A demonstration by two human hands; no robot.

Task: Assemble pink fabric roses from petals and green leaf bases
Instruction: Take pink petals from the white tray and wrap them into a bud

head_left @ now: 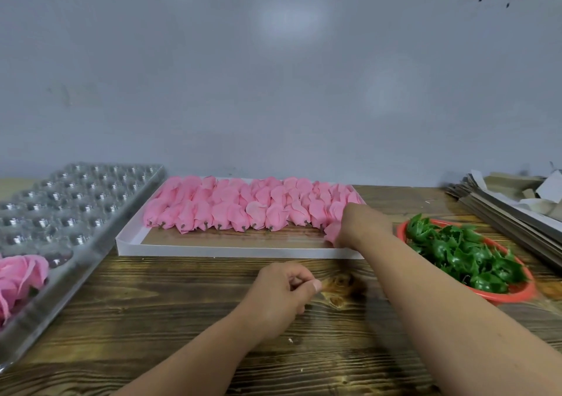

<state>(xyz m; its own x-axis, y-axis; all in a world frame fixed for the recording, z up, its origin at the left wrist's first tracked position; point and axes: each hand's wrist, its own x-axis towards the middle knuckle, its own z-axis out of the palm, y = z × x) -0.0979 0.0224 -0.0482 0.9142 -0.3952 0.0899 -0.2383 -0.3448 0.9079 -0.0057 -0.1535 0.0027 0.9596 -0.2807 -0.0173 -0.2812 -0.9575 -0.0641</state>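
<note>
My right hand (362, 228) pinches one pink fabric petal bud (332, 232) at the right end of the shallow white cardboard tray (237, 251), while my left hand (282, 292) rests loosely curled and empty on the wooden table (182, 319). Pulling carelessly could snag neighbouring buds and drag them out of their overlapping rows, or crush the petals. I count one tray with dozens of buds, too overlapped to count, one red plastic basket (517, 295) of green leaf bases (462, 256), one clear blister tray (60, 213), and finished pink roses (18, 277) at its near corner.

left hand (281, 294) low, grip loosely curled | right hand (359, 225) reaching forward (fingers hidden)
</note>
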